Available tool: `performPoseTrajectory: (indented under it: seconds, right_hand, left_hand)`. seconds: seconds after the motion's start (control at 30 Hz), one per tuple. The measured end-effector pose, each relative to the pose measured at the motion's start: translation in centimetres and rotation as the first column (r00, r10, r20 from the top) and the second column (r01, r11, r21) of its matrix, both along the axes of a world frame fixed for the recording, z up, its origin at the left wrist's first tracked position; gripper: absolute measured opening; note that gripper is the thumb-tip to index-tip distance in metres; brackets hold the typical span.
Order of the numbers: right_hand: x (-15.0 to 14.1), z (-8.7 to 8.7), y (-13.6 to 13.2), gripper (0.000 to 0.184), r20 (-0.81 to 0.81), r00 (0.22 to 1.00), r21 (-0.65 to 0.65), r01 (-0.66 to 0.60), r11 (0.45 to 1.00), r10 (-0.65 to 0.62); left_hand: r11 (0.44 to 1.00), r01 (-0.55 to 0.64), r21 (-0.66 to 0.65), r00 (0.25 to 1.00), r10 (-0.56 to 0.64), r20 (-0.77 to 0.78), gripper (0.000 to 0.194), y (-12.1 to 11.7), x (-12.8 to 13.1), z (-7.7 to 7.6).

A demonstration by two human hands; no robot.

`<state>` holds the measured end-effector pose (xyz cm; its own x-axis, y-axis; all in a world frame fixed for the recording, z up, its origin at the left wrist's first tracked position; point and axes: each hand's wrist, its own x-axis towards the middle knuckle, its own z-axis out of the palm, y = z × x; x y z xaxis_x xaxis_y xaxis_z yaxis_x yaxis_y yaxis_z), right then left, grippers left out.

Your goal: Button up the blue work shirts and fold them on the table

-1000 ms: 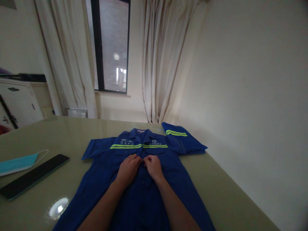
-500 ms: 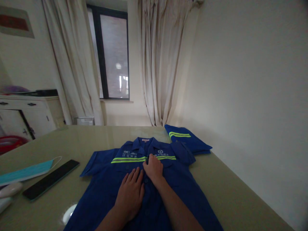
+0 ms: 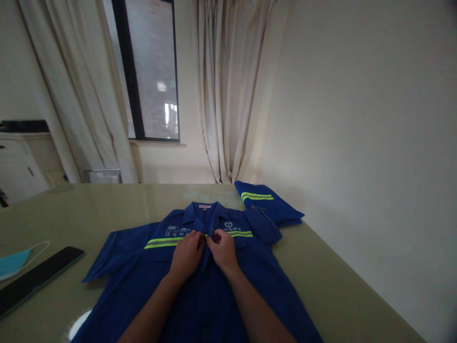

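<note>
A blue short-sleeved work shirt [image 3: 185, 295] lies front up on the table, collar away from me, with a yellow-green reflective stripe and pale printing across the chest. My left hand [image 3: 188, 251] pinches the front placket at stripe height. Close beside it, my right hand [image 3: 223, 248] grips the other side of the placket. The cloth is lifted slightly between the fingertips. Whether a button sits between them is hidden by the fingers.
A folded blue garment [image 3: 269, 204] with the same stripe lies at the table's far right, by the wall. On the left are a black phone [image 3: 35, 281] and a light blue face mask [image 3: 14, 264]. Curtains [image 3: 228, 85] hang behind the table [image 3: 314, 267].
My left hand has moved up from lying flat on the shirt and now pinches the placket beside my right hand. The placket is raised a little. The view has turned slightly right.
</note>
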<state>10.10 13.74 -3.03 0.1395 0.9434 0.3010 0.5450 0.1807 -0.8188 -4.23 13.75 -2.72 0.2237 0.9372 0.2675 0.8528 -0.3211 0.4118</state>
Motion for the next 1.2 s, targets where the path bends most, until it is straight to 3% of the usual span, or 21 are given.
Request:
performPoseTrajectory:
  seconds: [0.07, 0.2, 0.33, 0.5, 0.73, 1.07, 1.2]
  right_hand:
    - [-0.2, 0.0, -0.1, 0.004, 0.02, 0.999, -0.004, -0.029, 1.0, 0.029]
    - [-0.4, 0.3, -0.5, 0.007, 0.065, 0.997, 0.008, -0.042, 0.999, 0.042]
    - [-0.3, 0.9, -0.9, 0.012, 0.04, 0.995, 0.018, -0.095, 0.995, 0.094]
    - [-0.1, 1.4, -1.1, 0.04, -0.025, 0.988, -0.002, -0.154, 0.988, 0.154]
    - [-0.3, 0.8, -0.8, 0.016, -0.076, 0.987, 0.022, -0.138, 0.99, 0.139]
    - [-0.1, 0.6, -0.3, 0.007, 0.049, 0.993, 0.004, -0.109, 0.994, 0.109]
    - [0.0, 0.9, 0.1, 0.003, -0.015, 0.995, -0.069, -0.097, 0.993, 0.096]
  left_hand:
    - [1.0, 0.022, -0.004, 0.997, -0.022, 0.079, 0.013, 0.1, -0.4, -0.4]
    - [0.998, 0.061, 0.015, 0.977, -0.063, 0.205, 0.014, 0.0, -0.4, -0.4]
    - [0.996, 0.069, 0.048, 0.97, -0.078, 0.23, 0.016, -0.4, -0.1, 0.0]
    - [1.0, 0.018, 0.001, 0.95, -0.018, 0.311, 0.014, -0.6, -0.1, 0.1]
    - [1.0, 0.01, -0.008, 0.929, -0.007, 0.369, 0.016, -0.3, -0.2, -0.1]
    - [0.993, 0.112, -0.031, 0.792, -0.071, 0.607, 0.011, 0.7, -0.8, -0.5]
    - [0.996, 0.081, -0.043, 0.824, -0.042, 0.564, 0.014, 0.6, -0.9, -0.6]
